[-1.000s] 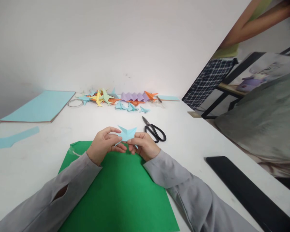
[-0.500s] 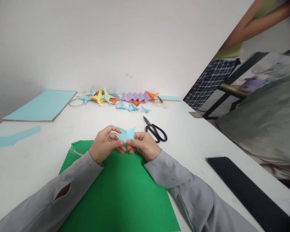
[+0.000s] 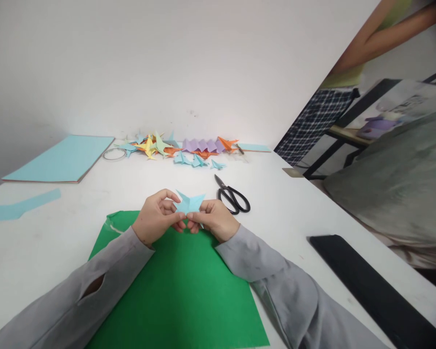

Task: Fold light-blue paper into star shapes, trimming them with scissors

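A small light-blue folded paper shape (image 3: 189,203) with pointed tips is held between both hands above the far edge of a green paper sheet (image 3: 181,295). My left hand (image 3: 154,217) pinches its left side with curled fingers. My right hand (image 3: 213,219) pinches its right side, and the fingertips of the two hands nearly meet under the paper. Grey sleeves cover both forearms.
Black scissors (image 3: 232,196) lie just right of my hands. A row of folded paper shapes (image 3: 178,148) in several colours lines the far wall, beside a tape ring (image 3: 113,154) and a light-blue paper stack (image 3: 60,159). A blue strip (image 3: 20,207) lies left, a black flat object (image 3: 370,286) right. Another person stands at the upper right.
My hands have drawn slightly closer together on the blue paper shape, and its lower part is more covered by the fingers. Nothing else on the table has moved.
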Motion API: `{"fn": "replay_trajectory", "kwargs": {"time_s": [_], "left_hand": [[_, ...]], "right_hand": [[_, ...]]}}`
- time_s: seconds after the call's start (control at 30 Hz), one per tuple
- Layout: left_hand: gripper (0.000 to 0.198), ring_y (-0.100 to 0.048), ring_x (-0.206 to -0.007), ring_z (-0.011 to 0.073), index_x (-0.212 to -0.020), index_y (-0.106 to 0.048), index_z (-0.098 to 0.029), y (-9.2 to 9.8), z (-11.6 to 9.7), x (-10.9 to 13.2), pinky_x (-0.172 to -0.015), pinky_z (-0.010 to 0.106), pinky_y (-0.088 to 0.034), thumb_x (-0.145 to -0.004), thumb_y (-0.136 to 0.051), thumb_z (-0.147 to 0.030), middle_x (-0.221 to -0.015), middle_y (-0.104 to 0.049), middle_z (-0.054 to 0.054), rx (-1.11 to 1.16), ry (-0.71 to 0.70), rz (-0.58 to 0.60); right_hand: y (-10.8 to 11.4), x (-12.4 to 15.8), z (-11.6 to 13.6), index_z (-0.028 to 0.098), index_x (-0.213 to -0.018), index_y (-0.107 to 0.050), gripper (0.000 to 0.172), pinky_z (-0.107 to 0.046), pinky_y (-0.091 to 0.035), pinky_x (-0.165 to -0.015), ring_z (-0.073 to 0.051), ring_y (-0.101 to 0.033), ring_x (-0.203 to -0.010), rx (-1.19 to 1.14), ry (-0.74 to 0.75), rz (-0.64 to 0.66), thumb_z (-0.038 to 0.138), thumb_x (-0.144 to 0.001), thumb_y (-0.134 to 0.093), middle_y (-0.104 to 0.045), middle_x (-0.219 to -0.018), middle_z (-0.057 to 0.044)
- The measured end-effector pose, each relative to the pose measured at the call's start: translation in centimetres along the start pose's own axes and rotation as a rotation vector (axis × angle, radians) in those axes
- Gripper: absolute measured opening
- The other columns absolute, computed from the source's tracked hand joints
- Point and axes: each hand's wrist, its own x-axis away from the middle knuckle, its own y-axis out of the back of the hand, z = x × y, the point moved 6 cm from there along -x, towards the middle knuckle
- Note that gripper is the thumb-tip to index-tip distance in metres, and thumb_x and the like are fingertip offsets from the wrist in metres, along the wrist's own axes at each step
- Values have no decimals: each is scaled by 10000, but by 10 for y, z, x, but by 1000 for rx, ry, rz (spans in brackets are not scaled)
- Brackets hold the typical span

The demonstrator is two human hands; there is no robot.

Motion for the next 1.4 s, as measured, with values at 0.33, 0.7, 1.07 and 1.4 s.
{"fn": "replay_trajectory", "kwargs": {"time_s": [0.33,0.7,1.07,1.4], "left_hand": [[408,-591,-424,150,-791,-449,-160,6,6,-2,-421,259,-504,-516,-750,-184,-415,-554,-63,90,96,-27],[325,-612,-450,158,-787,-465,-140,1,10,-2,-474,291,-523,-564,-701,-163,-478,-617,-11,82,139,23],[222,-617,-492,149,-785,-491,-155,2,2,-3,-498,293,-534,-678,-629,-292,-497,-566,-43,-6,10,-1],[201,-616,-487,153,-807,-509,-143,5,3,-3,-489,300,-532,-684,-602,-272,-504,-532,-55,26,39,-25]], "right_hand": [[-1,0,-2,125,-492,-521,200,-209,-461,-431,-119,-595,-411,-117,-67,19,212,-512,-700,-658,-504,-47],[4,-3,-3,89,-553,-629,242,-203,-424,-414,-94,-552,-394,-159,-25,-1,314,-579,-715,-629,-485,-40],[10,-3,0,115,-561,-608,286,-200,-402,-390,-88,-536,-371,-67,43,-123,360,-538,-753,-616,-460,-8],[13,-3,1,124,-526,-565,317,-194,-406,-387,-84,-535,-367,-71,43,-164,362,-501,-773,-622,-455,-12]]}}
